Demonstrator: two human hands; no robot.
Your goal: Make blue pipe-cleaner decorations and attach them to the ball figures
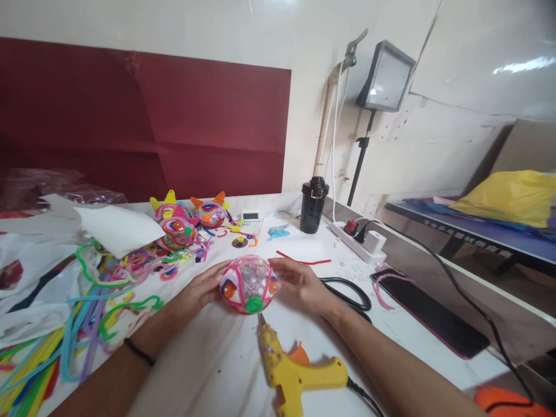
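A round, clear craft ball (248, 284) sits between my two hands, trimmed with pink pipe cleaner, orange eyes and a green disc at its front. My left hand (206, 288) holds its left side, fingers curving round behind it. On the opposite side my right hand (299, 282) grips the ball with thumb and fingers. Just below the ball lies a yellow hot glue gun (295, 370), its metal tip pointing up near the green disc. A red pipe cleaner (310, 262) rests beyond my right hand.
Finished-looking decorated balls (211, 213) stand at the back left near loose pipe cleaners (73, 324) and white paper (117, 229). Behind are a small digital clock (250, 216) and black cup (315, 205). To the right lie a power strip (360, 243) and black phone (430, 313).
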